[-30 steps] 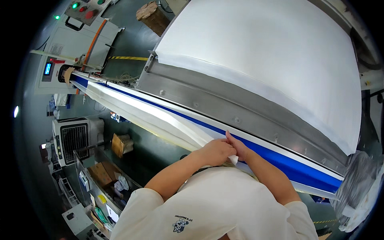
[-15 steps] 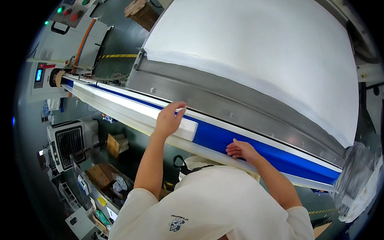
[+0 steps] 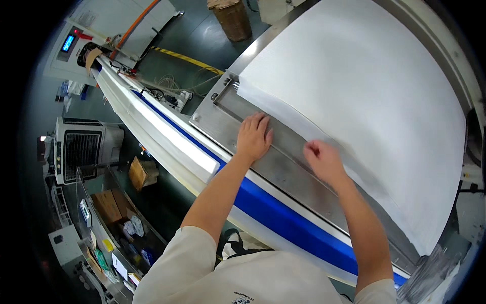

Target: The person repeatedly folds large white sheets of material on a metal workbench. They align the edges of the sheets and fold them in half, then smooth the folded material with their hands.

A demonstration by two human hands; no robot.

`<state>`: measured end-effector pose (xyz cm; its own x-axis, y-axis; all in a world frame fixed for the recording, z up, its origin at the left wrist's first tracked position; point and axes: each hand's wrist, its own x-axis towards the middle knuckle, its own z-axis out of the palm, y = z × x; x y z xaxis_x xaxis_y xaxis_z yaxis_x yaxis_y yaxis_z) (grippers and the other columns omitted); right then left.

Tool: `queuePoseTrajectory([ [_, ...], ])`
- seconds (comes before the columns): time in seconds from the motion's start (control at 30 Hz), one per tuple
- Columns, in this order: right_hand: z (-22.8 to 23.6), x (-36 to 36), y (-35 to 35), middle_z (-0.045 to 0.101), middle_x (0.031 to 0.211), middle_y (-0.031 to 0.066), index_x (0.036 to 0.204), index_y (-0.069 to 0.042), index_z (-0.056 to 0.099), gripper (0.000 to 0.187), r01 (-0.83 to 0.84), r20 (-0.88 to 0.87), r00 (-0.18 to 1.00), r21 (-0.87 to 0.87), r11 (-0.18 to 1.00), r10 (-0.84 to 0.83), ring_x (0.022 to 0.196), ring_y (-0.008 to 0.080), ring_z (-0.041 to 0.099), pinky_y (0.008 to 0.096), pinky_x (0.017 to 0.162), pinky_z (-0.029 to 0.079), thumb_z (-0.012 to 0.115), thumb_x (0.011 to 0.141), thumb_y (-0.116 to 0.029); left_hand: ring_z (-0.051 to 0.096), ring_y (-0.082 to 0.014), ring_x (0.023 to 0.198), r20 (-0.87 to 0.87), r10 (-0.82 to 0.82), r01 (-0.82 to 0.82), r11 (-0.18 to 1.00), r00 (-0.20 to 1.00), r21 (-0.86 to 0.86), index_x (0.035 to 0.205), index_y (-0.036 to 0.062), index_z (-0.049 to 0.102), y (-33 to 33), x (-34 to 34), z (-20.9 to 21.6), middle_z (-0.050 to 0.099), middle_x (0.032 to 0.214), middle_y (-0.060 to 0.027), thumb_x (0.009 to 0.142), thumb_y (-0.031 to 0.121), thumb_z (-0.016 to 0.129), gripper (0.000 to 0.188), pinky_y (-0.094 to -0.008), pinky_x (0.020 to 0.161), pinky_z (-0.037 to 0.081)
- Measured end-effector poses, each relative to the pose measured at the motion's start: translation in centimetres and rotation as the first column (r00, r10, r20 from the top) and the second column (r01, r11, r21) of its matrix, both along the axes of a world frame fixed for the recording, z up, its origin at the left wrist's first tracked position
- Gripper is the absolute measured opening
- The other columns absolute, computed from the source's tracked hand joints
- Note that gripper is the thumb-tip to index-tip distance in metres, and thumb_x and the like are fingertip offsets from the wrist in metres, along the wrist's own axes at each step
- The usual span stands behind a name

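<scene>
My left hand (image 3: 254, 137) lies palm down on the grey metal plate (image 3: 291, 185), its fingers stretched toward the edge of a large white sheet (image 3: 374, 96). The thumb stands a little apart from the fingers, and nothing is held there. My right hand (image 3: 324, 161) is curled at the near edge of that sheet, slightly blurred. Whether its fingers pinch anything is hidden. Below my forearms runs a long blue strip (image 3: 283, 215) with white borders. A long white block-like piece (image 3: 182, 147) rests along its left part, touched by neither hand.
A machine with a lit blue display (image 3: 68, 43) stands at the far left. Loose cables (image 3: 169, 83) lie behind the strip. An air cooler (image 3: 83, 149), a brown stool-like block (image 3: 142, 174) and a cluttered cart (image 3: 119, 213) are at left. Crumpled clear plastic (image 3: 430, 278) hangs at the right end.
Both hands have moved forward from the blue strip to the metal plate and the sheet's edge. The right hand has curled. The view has turned, bringing the sheet nearer.
</scene>
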<state>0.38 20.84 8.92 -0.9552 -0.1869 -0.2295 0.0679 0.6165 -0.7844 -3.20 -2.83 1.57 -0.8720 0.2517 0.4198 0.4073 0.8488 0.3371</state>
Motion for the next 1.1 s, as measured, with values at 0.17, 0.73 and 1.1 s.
queuePoseTrajectory([
  [0.17, -0.1, -11.4, -5.9, 0.067, 0.084, 0.0144, 0.091, -0.004, 0.063, 0.02, -0.048, -0.154, 0.987, 0.024, 0.999, 0.051, 0.078, 0.0331, 0.064, 0.0409, 0.071, 0.05, 0.058, 0.085, -0.023, 0.051, -0.0336, 0.116, 0.048, 0.029, -0.03, 0.999, 0.998, 0.024, 0.116, 0.0055, 0.057, 0.4, 0.0, -0.5, 0.054, 0.12, -0.0141, 0.079, 0.014, 0.06, 0.038, -0.0459, 0.098, 0.039],
  [0.73, -3.0, -19.7, -10.4, 0.068, 0.077, 0.0105, 0.079, -0.011, 0.067, 0.017, 0.031, -0.3, 0.954, 0.179, 0.983, 0.025, 0.073, 0.0322, 0.064, 0.0429, 0.066, 0.051, 0.062, 0.08, -0.026, 0.05, -0.0326, 0.116, 0.149, -0.021, -0.003, 0.987, 0.989, 0.161, 0.12, 0.0055, 0.053, -0.8, -1.1, -0.1, 0.052, 0.123, -0.0142, 0.077, 0.012, 0.061, 0.044, -0.0449, 0.099, 0.037],
  [1.1, -3.7, -20.0, -10.0, 0.067, 0.074, 0.0106, 0.08, -0.012, 0.068, 0.016, 0.048, -0.365, 0.931, 0.184, 0.982, 0.023, 0.07, 0.0323, 0.064, 0.0427, 0.063, 0.051, 0.063, 0.081, -0.028, 0.048, -0.0251, 0.125, -0.207, 0.036, -0.054, 0.995, 0.978, -0.084, 0.127, 0.0109, 0.052, -4.5, -11.0, 1.3, 0.052, 0.132, -0.0086, 0.078, 0.008, 0.055, 0.049, -0.044, 0.106, 0.033],
])
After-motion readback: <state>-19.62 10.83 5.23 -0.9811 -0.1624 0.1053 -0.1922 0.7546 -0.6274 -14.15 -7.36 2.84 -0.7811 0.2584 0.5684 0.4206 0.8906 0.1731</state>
